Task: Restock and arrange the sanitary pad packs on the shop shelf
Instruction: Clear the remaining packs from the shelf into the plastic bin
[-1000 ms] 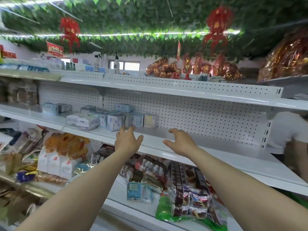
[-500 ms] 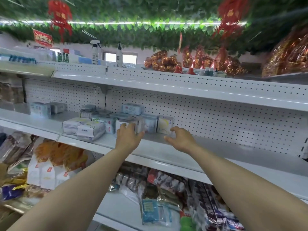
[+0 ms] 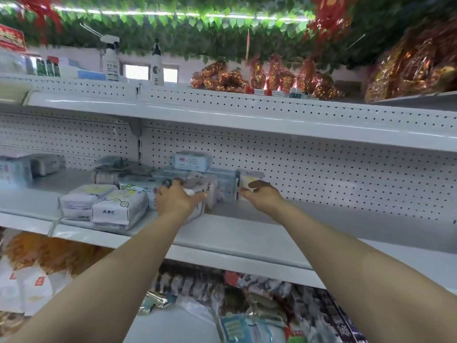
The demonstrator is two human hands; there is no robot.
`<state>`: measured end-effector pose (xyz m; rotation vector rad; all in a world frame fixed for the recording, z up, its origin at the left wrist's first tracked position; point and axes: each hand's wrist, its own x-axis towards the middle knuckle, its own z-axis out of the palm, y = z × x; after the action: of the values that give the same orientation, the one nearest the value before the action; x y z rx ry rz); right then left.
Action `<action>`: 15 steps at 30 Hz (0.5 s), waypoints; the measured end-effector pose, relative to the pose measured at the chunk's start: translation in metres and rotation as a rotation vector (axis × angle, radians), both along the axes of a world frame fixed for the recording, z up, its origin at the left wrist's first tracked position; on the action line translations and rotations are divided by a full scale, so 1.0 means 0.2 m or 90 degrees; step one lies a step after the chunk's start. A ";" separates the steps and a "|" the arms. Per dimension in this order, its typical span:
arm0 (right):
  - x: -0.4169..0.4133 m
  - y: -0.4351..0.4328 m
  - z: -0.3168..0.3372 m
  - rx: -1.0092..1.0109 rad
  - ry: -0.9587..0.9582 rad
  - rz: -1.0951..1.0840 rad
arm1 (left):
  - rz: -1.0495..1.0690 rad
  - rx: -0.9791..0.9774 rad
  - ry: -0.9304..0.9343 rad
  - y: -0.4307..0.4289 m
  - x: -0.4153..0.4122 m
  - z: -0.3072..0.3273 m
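Head view: a soft, pillow-shaped ABC pack (image 3: 118,210) in white plastic wrap lies flat at the front edge of the white metal shelf (image 3: 247,233). It serves here as the marker for everything else. Touching its left side is a second flat pack (image 3: 79,203) with crinkled film.

Just right of the ABC pack, the left hand (image 3: 176,199) reaches in. Its fingers curl over the top of an upright pack (image 3: 199,210), a white rectangular block with pink print, and its thumb lies along the pack's upper edge, so the grip is closed on that pack.

Farther right of the ABC pack, past a row of pale blue packs (image 3: 223,188) standing on edge, is the right hand (image 3: 262,195). It holds a yellow-faced pack (image 3: 248,180) at the end of the row. Its thumb lies on the glossy front and the other fingers are hidden behind, so the grip looks closed on it.

Above and right of the ABC pack, a blue-labelled pack (image 3: 191,161) lies on top of the row. Behind the ABC pack rises the perforated pegboard back (image 3: 321,174), dotted with small round holes.

Below the ABC pack, a lower shelf carries shiny printed snack bags (image 3: 259,305), blurred. High above it stand a white spray bottle (image 3: 111,63) and crinkled red-gold foil bags (image 3: 222,78) under a green leaf garland (image 3: 197,28).
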<state>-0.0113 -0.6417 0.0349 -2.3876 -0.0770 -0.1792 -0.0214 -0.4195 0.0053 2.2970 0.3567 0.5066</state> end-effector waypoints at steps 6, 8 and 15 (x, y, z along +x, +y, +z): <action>0.11 0.25 0.07 0.059 0.007 0.075 | -0.028 -0.073 -0.010 0.10 0.09 -0.02; 0.16 0.32 0.07 0.051 0.007 0.089 | -0.042 -0.063 0.000 0.13 0.11 -0.03; 0.32 0.43 -0.02 0.148 0.080 0.089 | -0.075 -0.047 -0.019 0.17 0.11 -0.03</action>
<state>0.0529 -0.5563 0.0299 -2.1463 -0.1542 0.0265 0.0003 -0.3855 -0.0003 2.2221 0.2210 0.4609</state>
